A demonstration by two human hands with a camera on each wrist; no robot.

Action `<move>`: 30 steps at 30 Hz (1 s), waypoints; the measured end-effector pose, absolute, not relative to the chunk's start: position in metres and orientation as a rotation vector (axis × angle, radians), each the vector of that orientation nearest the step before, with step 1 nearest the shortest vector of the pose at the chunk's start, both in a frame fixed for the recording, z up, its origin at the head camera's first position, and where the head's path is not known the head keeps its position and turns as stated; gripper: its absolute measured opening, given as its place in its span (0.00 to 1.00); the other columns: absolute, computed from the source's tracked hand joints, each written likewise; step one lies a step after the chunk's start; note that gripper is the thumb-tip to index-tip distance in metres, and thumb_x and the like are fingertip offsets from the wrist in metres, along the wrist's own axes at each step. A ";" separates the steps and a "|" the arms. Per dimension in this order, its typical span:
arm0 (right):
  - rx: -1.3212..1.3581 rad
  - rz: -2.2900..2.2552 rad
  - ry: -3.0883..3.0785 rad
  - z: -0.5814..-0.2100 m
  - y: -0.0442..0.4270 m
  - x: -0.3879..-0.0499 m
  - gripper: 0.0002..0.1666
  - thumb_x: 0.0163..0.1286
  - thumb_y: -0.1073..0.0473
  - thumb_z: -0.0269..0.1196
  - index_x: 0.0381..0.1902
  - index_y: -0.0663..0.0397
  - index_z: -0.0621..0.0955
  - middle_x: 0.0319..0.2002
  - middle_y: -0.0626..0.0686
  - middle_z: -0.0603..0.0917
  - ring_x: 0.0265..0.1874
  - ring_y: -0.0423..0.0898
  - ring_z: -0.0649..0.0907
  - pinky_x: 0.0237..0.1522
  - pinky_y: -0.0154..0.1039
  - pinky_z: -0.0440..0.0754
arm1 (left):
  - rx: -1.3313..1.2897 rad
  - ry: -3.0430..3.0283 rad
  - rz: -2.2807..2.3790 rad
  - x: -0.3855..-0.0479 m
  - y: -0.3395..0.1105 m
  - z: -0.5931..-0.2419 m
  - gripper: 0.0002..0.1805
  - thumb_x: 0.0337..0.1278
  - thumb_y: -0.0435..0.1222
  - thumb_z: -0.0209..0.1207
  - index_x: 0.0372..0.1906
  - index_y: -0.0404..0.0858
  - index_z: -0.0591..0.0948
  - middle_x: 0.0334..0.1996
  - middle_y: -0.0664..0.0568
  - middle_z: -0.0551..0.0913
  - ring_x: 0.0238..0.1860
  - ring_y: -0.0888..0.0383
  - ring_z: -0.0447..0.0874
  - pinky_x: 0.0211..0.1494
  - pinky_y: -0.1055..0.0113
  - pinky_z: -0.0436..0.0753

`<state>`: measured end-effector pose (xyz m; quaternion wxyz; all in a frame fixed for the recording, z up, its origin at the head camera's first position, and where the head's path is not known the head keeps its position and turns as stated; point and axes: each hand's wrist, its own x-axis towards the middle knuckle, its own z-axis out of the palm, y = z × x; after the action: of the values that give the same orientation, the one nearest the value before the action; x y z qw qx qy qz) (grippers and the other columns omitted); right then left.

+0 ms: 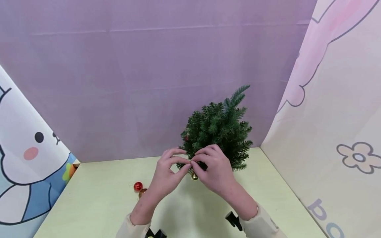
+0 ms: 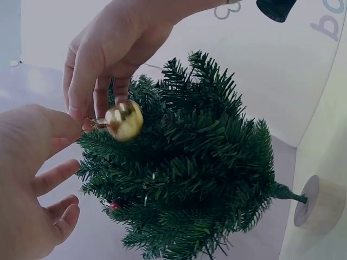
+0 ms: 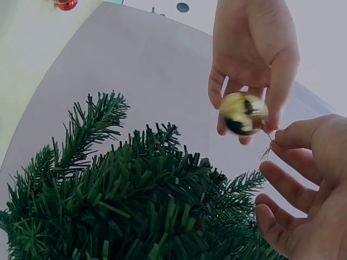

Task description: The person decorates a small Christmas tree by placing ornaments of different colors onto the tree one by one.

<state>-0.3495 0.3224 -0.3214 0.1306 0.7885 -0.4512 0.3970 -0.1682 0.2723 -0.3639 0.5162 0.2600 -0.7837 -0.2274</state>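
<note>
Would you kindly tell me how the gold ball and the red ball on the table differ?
The gold ball is held up by its thread between the left hand and right hand, whereas the red ball rests on the table. The gold ball is metallic yellow; the red ball is bright red. Both are round and shiny.

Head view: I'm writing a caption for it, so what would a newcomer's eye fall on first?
The bushy green tree, right of centre in front of the purple backdrop, would probably catch the eye first. Next comes the shiny gold ball, just below where the left hand and right hand meet. A bright red ball lies on the table, left of the left hand.
</note>
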 end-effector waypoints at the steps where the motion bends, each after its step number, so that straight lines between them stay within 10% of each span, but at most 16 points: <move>1: 2.288 1.161 -1.307 -0.321 0.322 -0.349 0.01 0.60 0.58 0.70 0.31 0.48 0.88 0.37 0.45 0.85 0.43 0.46 0.78 0.42 0.39 0.80 | 0.620 -1.878 -0.538 -0.168 0.272 -0.363 0.03 0.56 0.36 0.68 0.35 0.47 0.88 0.51 0.53 0.80 0.64 0.49 0.67 0.62 0.43 0.68; 30: 1.847 1.178 -1.266 -0.312 0.301 -0.335 0.06 0.62 0.59 0.66 0.29 0.56 0.87 0.42 0.58 0.85 0.40 0.57 0.81 0.40 0.46 0.83 | 0.642 -1.901 -0.227 -0.179 0.237 -0.320 0.04 0.55 0.34 0.67 0.30 0.47 0.86 0.48 0.49 0.80 0.63 0.47 0.67 0.64 0.41 0.62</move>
<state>-0.3352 0.3007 -0.3118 0.3010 0.6961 -0.4770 0.4442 -0.1792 0.2375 -0.3203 0.5321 0.2690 -0.7971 -0.0950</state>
